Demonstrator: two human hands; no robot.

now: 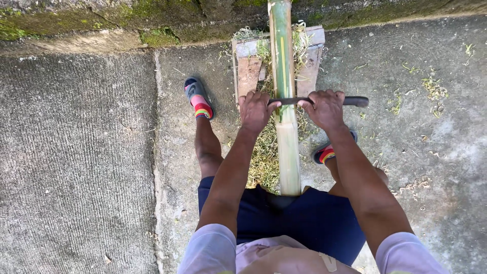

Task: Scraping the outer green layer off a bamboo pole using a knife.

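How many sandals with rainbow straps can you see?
2: the grey sandal with a rainbow strap left of the green bamboo pole, and another to its right, mostly hidden behind the right forearm.

Bright, even daylight (soft shadows)

I see open grey concrete floor (76, 152) far left and right. Centre lane blocked: long green bamboo pole (285, 76) runs over the wooden block stand (248, 71), dark metal blade (324, 101) crosses it. Mossy stone kerb (101, 20) closes the top. Legs flank the pole.
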